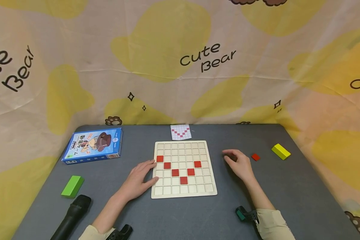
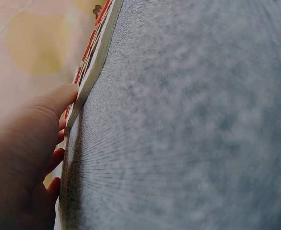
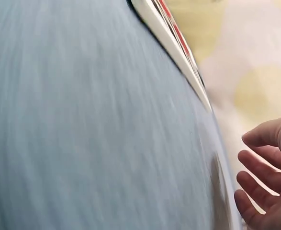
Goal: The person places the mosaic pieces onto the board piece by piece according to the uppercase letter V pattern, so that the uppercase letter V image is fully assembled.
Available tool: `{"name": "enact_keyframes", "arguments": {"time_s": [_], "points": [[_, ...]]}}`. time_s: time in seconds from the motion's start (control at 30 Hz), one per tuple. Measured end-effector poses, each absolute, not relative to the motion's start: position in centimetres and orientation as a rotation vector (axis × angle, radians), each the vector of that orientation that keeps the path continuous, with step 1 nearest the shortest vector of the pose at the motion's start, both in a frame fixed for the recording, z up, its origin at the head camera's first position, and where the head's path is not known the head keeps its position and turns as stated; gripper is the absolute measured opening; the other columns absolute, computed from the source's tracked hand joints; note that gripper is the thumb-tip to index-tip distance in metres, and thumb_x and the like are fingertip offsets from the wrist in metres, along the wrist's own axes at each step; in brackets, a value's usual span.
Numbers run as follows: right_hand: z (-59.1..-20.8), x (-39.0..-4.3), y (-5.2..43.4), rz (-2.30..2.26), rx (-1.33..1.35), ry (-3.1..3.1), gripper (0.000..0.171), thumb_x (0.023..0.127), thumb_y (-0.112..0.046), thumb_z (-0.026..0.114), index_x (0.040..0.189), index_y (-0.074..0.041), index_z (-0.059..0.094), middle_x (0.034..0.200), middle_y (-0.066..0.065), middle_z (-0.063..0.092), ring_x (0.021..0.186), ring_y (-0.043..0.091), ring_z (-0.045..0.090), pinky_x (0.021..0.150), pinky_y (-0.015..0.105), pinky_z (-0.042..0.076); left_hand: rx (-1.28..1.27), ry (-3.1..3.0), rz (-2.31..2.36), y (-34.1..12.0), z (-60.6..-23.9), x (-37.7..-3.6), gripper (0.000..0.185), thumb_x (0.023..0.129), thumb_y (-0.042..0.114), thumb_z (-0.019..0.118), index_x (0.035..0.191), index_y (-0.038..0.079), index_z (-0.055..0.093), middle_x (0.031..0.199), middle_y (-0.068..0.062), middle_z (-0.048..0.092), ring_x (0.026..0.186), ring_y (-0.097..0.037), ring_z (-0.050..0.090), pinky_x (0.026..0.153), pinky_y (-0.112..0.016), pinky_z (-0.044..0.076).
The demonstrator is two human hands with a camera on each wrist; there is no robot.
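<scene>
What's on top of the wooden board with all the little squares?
Six red tiles sit on the wooden board in a V. The left hand touches its left edge, covering nothing on top.

The board (image 1: pixel 184 169) beside the left grip (image 1: pixel 139 180) was pale wood, gridded, with seven red tiles (image 1: pixel 175 172) forming a partial V. A loose red tile (image 1: pixel 255 157) lay beyond the right grip (image 1: pixel 240 163). The surface (image 1: pixel 288 193) was dark grey; the backdrop (image 1: pixel 180 60) cream with yellow blotches.
</scene>
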State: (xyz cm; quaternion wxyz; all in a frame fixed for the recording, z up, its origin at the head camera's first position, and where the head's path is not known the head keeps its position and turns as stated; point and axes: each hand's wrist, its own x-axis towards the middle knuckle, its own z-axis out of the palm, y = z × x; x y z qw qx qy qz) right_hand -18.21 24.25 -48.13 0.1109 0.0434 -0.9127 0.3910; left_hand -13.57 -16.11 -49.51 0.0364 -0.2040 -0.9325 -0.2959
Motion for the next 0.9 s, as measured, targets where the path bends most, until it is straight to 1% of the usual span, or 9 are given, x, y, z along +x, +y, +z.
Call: {"name": "enact_keyframes", "arguments": {"time_s": [0.17,0.37,0.47,0.7,0.83,0.9], "points": [[-48.0,-18.2,27.5,1.050,0.097,-2.675,0.021,0.089,-0.007,0.067,0.110,-0.005,0.072,0.111,0.018,0.066,0.095,0.033,0.063,0.082,0.049,0.050,-0.629,-2.862,-0.904,-16.1,-49.4,-13.5,0.057,0.091,0.037,0.068,0.138,0.008,0.054,0.146,-0.010,0.048,0.135,-0.034,0.040,0.106,-0.060,0.030],[-47.2,-17.8,31.2,0.891,0.031,-2.715,0.022,0.089,-0.004,0.065,0.110,0.001,0.069,0.111,0.026,0.062,0.094,0.040,0.058,0.084,0.056,0.043,-0.626,-2.876,-0.899,-16.2,-49.4,-13.5,0.058,0.091,0.037,0.068,0.139,0.009,0.053,0.147,-0.009,0.046,0.137,-0.033,0.038,0.107,-0.059,0.029],[-47.1,-17.6,32.5,0.846,-0.023,-2.751,0.024,0.089,-0.005,0.066,0.112,0.002,0.067,0.114,0.029,0.060,0.094,0.042,0.057,0.083,0.058,0.042,-0.621,-2.877,-0.893,-16.2,-49.5,-13.5,0.058,0.091,0.037,0.069,0.139,0.008,0.053,0.147,-0.009,0.047,0.136,-0.033,0.039,0.107,-0.059,0.029],[-47.2,-17.7,34.1,0.841,-0.041,-2.798,0.028,0.086,-0.006,0.068,0.113,0.004,0.066,0.107,0.029,0.062,0.093,0.042,0.058,0.080,0.055,0.044,-0.614,-2.872,-0.896,-16.2,-49.5,-13.5,0.058,0.091,0.037,0.068,0.139,0.008,0.054,0.147,-0.009,0.047,0.136,-0.033,0.039,0.106,-0.059,0.030],[-47.3,-17.7,34.2,0.862,-0.057,-2.834,0.030,0.087,-0.008,0.067,0.115,0.004,0.066,0.108,0.029,0.063,0.094,0.042,0.058,0.080,0.055,0.044,-0.616,-2.878,-0.897,-16.2,-49.5,-13.5,0.058,0.091,0.037,0.068,0.139,0.008,0.054,0.147,-0.009,0.047,0.136,-0.033,0.039,0.106,-0.060,0.029],[-47.3,-17.8,34.1,0.874,-0.070,-2.841,0.031,0.087,-0.008,0.068,0.116,0.003,0.065,0.106,0.027,0.064,0.093,0.041,0.058,0.079,0.052,0.045,-0.612,-2.886,-0.894,-16.2,-49.5,-13.5,0.058,0.091,0.038,0.068,0.139,0.008,0.054,0.147,-0.009,0.046,0.136,-0.033,0.039,0.106,-0.059,0.029]]}}
